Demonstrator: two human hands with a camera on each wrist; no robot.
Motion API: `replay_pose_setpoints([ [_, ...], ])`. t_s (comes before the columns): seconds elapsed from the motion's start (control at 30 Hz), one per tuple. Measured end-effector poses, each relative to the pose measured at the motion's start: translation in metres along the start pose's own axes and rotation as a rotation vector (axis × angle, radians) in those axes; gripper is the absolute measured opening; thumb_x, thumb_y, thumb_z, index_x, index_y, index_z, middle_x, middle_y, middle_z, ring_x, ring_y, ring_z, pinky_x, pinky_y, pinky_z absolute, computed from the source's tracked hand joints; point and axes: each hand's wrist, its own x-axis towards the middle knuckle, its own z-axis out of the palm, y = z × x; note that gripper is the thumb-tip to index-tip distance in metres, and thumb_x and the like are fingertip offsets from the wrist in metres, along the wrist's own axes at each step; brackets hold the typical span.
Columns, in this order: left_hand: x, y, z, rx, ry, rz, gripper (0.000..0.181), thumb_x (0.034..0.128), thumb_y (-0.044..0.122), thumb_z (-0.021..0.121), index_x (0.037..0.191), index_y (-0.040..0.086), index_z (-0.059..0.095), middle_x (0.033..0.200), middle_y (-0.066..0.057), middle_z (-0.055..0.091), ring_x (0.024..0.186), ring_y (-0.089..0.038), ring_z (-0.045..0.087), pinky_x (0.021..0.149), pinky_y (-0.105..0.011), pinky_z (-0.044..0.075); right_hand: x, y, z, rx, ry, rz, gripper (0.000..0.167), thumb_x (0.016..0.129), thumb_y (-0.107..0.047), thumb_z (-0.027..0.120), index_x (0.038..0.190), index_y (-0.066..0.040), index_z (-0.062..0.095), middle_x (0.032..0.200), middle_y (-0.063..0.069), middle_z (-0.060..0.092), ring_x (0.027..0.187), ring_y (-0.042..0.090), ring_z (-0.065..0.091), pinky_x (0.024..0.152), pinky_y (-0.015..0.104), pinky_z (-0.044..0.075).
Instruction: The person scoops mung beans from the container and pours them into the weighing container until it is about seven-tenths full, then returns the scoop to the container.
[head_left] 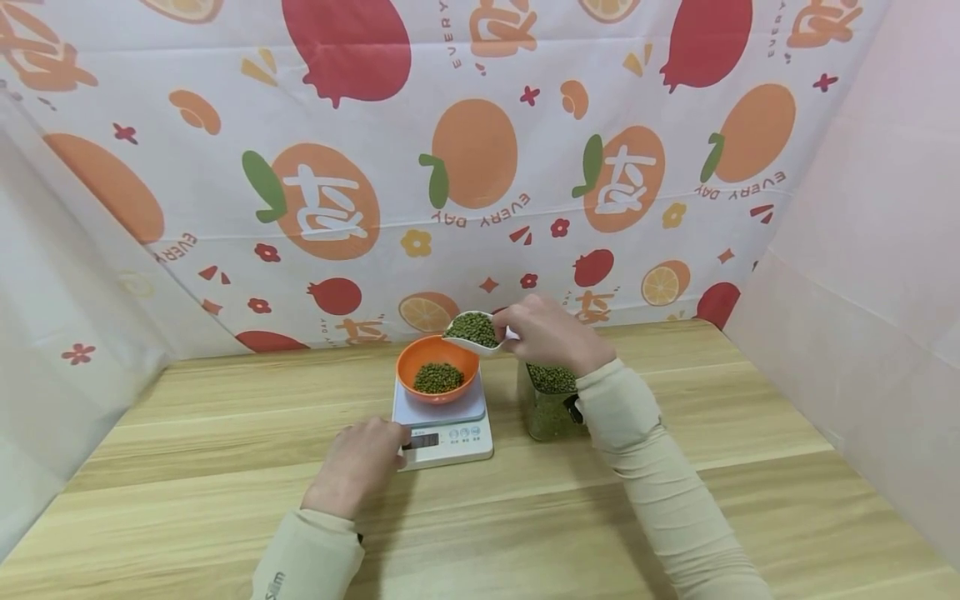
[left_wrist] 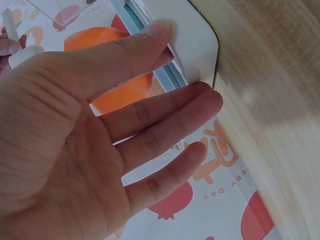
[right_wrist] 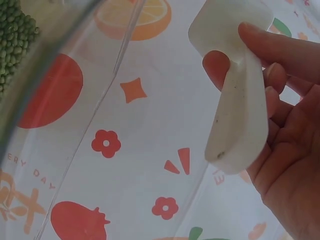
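My right hand (head_left: pixel 551 329) grips a white scoop (right_wrist: pixel 239 117) by its handle. Heaped with green mung beans (head_left: pixel 474 327), the scoop hangs over the right rim of an orange bowl (head_left: pixel 439 399). More mung beans (head_left: pixel 438 378) lie in the bowl, which sits on a white kitchen scale (head_left: pixel 453 452). With fairly straight fingers, my left hand (head_left: pixel 358 465) touches the scale's front left corner; in the left wrist view its thumb rests on the scale's edge (left_wrist: pixel 197 45) and two fingertips meet the side. The scale's display is partly covered and unreadable.
Beneath my right wrist stands a clear square container (head_left: pixel 551 417) of mung beans, right of the scale, with a dark clasp at its side. The wooden table (head_left: pixel 225 433) ends at a fruit-print cloth (head_left: pixel 480 242) behind and pale walls at both sides.
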Motion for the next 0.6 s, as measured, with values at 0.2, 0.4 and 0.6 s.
replay_pose_setpoints([
  [0.2,0.0,0.0,-0.001,-0.002,-0.003,-0.003,0.011,0.079,0.005,0.084,0.085,0.008,0.074,0.079,-0.008,0.069,0.065,-0.019,0.06,0.058,-0.041,0.053,0.005,-0.003,0.001,-0.019,-0.028,0.003,0.012,0.086,0.001,0.073,0.082,-0.01,0.072,0.074,-0.001,0.066,0.067,0.017,0.051,0.067,0.031,0.046],
  [0.4,0.0,0.0,-0.001,0.0,0.001,-0.006,0.012,0.0787,0.006,0.084,0.085,0.008,0.074,0.079,-0.009,0.07,0.065,-0.02,0.061,0.059,-0.042,0.054,0.009,-0.006,0.002,-0.026,-0.062,0.002,0.011,0.087,0.001,0.072,0.084,-0.01,0.073,0.075,-0.003,0.065,0.069,0.017,0.052,0.068,0.03,0.046],
  [0.6,-0.001,0.0,-0.001,0.003,0.003,0.002,0.012,0.0781,0.006,0.084,0.084,0.009,0.074,0.08,-0.009,0.07,0.067,-0.021,0.063,0.06,-0.042,0.054,0.013,-0.008,0.006,-0.027,-0.101,0.002,0.009,0.088,0.0,0.072,0.088,-0.009,0.075,0.081,0.0,0.069,0.072,0.017,0.056,0.07,0.031,0.049],
])
